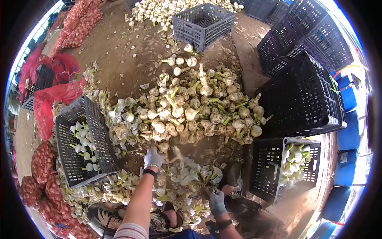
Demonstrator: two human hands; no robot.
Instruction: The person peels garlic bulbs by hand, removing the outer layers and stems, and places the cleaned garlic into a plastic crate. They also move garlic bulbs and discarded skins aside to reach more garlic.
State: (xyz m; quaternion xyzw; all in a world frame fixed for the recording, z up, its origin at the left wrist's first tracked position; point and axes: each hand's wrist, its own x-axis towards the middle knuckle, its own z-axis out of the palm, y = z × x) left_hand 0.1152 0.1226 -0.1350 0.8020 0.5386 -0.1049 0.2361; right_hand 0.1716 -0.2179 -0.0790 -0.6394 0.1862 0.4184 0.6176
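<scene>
My left hand (pixel 154 158), in a pale glove with a dark band at the wrist, is at the near edge of a heap of garlic bulbs (pixel 191 113). Its fingers are closed at a garlic bulb (pixel 162 147), beside a motion-blurred stalk. Lower right, my right hand (pixel 217 202), also gloved, is curled low over loose papery skins (pixel 183 175); I cannot tell what it holds. Many bulbs in the heap are soil-stained and keep green stem stubs. A black crate (pixel 104 135) on the left contains clean white bulbs. Another tilted crate (pixel 264 177) on the right has more trimmed bulbs.
An upright grey crate (pixel 189 34) stands beyond the heap, before a pile of white bulbs (pixel 171 10). Stacked black crates (pixel 306 91) rise at the right, near blue containers (pixel 345 167). Red net sacks (pixel 41 163) lie along the left. Shoes (pixel 105 217) flank the skins.
</scene>
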